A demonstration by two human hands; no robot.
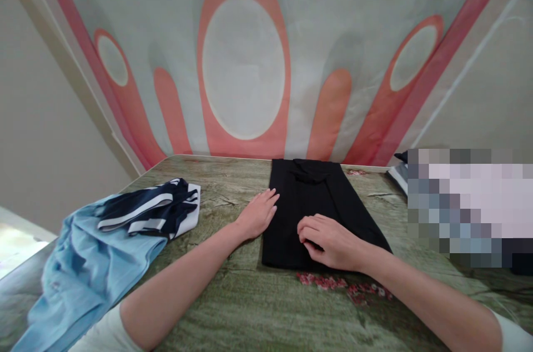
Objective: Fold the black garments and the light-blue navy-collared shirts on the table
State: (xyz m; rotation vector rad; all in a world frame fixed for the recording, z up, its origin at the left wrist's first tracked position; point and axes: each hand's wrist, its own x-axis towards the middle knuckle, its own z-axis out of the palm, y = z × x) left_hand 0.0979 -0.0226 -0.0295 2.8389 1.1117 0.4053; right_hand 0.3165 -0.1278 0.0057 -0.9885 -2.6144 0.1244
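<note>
A black garment [320, 196] lies folded into a long flat shape on the table, a loose fold near its far end. My left hand [259, 213] rests at the garment's left edge, fingers stretched out and the fingertips touching the cloth. Over the near half of the garment is my right hand [328, 241], its fingers curled in toward the thumb. Whether those fingers pinch any cloth is hidden from this angle.
To the left, a light blue garment [95, 268] lies crumpled, with a navy and white striped garment [154, 207] on top. A pixelated patch [478, 202] covers a pile at the right. Behind the wood-patterned table [233, 307] stands a printed backdrop [245, 69].
</note>
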